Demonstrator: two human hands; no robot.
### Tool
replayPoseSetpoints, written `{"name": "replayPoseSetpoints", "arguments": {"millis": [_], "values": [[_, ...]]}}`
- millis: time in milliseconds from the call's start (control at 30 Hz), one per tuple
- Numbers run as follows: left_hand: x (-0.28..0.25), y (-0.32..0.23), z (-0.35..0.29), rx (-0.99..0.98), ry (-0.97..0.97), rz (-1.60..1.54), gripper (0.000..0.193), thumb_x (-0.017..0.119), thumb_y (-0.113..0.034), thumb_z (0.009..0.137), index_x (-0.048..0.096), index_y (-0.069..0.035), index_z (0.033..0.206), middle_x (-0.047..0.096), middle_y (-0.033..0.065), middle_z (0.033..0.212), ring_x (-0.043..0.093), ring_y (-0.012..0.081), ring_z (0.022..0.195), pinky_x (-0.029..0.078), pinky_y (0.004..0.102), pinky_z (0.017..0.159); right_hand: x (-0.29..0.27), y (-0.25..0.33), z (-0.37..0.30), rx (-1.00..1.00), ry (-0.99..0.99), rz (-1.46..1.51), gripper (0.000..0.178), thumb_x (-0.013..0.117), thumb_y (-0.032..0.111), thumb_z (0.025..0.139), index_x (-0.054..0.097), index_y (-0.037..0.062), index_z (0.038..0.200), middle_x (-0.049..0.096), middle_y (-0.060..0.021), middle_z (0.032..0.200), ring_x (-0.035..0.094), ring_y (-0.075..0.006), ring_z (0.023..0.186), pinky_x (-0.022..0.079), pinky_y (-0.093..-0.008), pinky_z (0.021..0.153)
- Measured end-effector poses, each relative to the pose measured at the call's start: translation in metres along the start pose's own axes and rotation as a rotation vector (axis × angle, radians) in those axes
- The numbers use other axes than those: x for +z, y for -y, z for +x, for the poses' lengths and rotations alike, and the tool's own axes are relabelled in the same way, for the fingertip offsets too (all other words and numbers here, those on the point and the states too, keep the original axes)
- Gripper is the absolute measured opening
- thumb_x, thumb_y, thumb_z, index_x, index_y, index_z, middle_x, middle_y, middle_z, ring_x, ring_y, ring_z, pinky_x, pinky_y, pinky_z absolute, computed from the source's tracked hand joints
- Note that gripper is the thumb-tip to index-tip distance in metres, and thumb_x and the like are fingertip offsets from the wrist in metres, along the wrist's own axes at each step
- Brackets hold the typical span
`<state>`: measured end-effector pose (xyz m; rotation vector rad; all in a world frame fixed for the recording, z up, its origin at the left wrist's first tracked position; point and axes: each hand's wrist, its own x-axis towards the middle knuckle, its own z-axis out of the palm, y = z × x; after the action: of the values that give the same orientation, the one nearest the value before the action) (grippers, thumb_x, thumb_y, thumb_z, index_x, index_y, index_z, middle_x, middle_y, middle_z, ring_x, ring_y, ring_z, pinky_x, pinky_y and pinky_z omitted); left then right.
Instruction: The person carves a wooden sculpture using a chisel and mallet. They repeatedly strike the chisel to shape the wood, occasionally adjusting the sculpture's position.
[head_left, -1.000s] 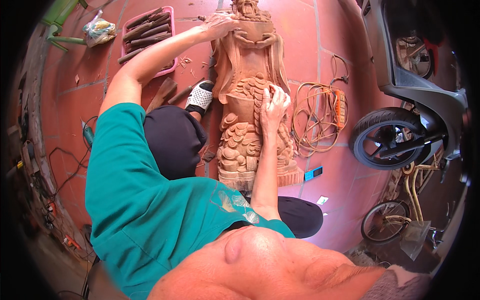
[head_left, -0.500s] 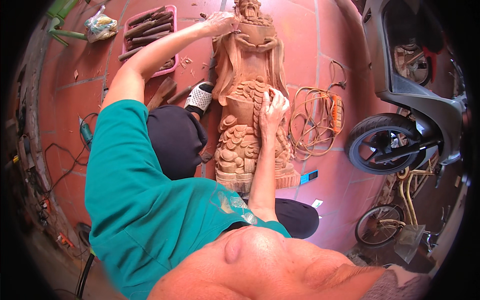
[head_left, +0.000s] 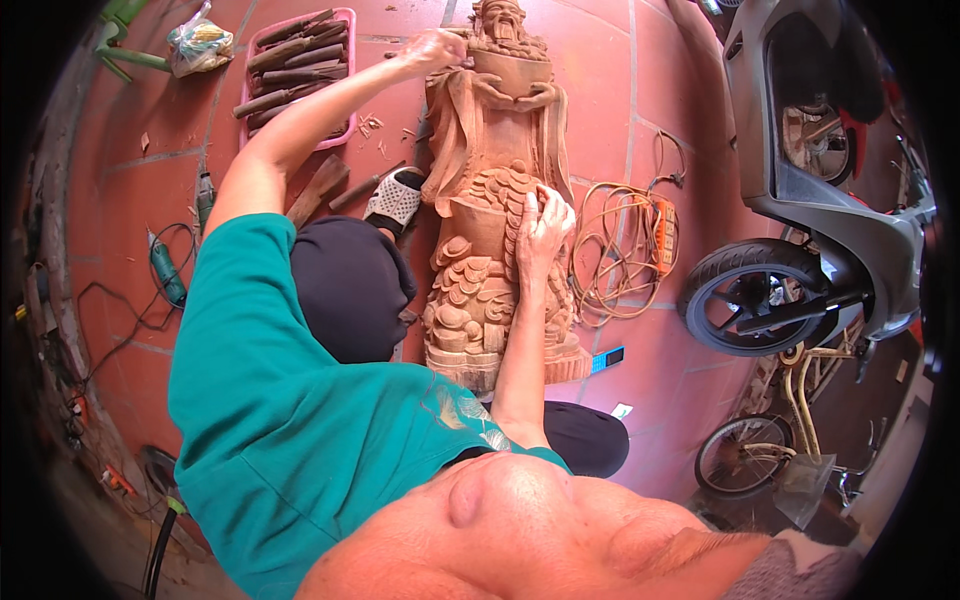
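A carved wooden statue (head_left: 478,225) of a bearded figure lies on its back on the floor before me, its head at the far end. My left hand (head_left: 434,50) reaches out beside the statue's head and shoulder, with the fingers curled closed. What lies in them is too small to make out. My right hand (head_left: 545,225) rests on the carved coins at the statue's middle, fingers apart and holding nothing. My sandalled foot (head_left: 395,198) is close against the statue's left side.
A pink tray (head_left: 352,75) of chisels (head_left: 305,62) stands at the far left, wood chips near it. A wooden mallet (head_left: 320,188) and a green power tool (head_left: 165,270) lie left. Coiled cord with an orange power strip (head_left: 664,236), a blue phone (head_left: 607,359) and a motorbike (head_left: 840,220) are right.
My left hand has shifted slightly at the statue's shoulder, its fingers more tightly curled. My right hand stays on the carved coins. The whole view has shifted a little.
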<state>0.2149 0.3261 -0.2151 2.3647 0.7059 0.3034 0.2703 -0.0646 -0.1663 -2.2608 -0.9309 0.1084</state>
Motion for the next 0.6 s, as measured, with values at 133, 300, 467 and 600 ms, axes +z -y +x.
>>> {"name": "replayPoseSetpoints", "arguments": {"millis": [133, 300, 467, 600], "values": [[0.009, -0.004, 0.005, 0.206, 0.008, 0.396, 0.019, 0.069, -0.016, 0.082, 0.074, -0.014, 0.100, 0.073, 0.0124, 0.093, 0.070, 0.0352, 0.094, 0.056, 0.0436, 0.079, -0.005, 0.000, 0.000, -0.005, -0.001, -0.009, 0.036, 0.058, 0.031, 0.103, 0.062, 0.0040, 0.125, 0.060, -0.0140, 0.130, 0.040, -0.0381, 0.129, 0.030, -0.0497, 0.113], [0.001, 0.013, 0.006, -0.086, -0.091, -0.048, 0.011, 0.072, -0.016, 0.084, 0.076, -0.015, 0.094, 0.075, 0.0081, 0.096, 0.072, 0.0279, 0.094, 0.056, 0.0417, 0.080, -0.005, -0.001, -0.001, 0.014, -0.001, -0.050, 0.035, 0.058, 0.031, 0.102, 0.061, 0.0037, 0.125, 0.061, -0.0147, 0.129, 0.041, -0.0378, 0.129, 0.030, -0.0493, 0.113], [0.007, -0.023, 0.006, 0.125, -0.004, -0.092, 0.012, 0.069, -0.021, 0.086, 0.077, -0.015, 0.093, 0.075, 0.0090, 0.097, 0.072, 0.0292, 0.092, 0.055, 0.0442, 0.080, -0.007, -0.005, -0.004, 0.000, -0.029, -0.044, 0.036, 0.058, 0.031, 0.102, 0.061, 0.0033, 0.124, 0.061, -0.0146, 0.129, 0.041, -0.0385, 0.129, 0.030, -0.0493, 0.114], [0.017, -0.003, 0.006, -0.059, -0.084, 0.293, 0.016, 0.067, -0.021, 0.085, 0.077, -0.014, 0.095, 0.075, 0.0134, 0.095, 0.072, 0.0362, 0.092, 0.056, 0.0463, 0.080, 0.000, -0.003, 0.000, -0.006, -0.002, -0.019, 0.034, 0.059, 0.029, 0.101, 0.061, 0.0039, 0.124, 0.060, -0.0141, 0.129, 0.041, -0.0384, 0.129, 0.031, -0.0496, 0.113]]}}
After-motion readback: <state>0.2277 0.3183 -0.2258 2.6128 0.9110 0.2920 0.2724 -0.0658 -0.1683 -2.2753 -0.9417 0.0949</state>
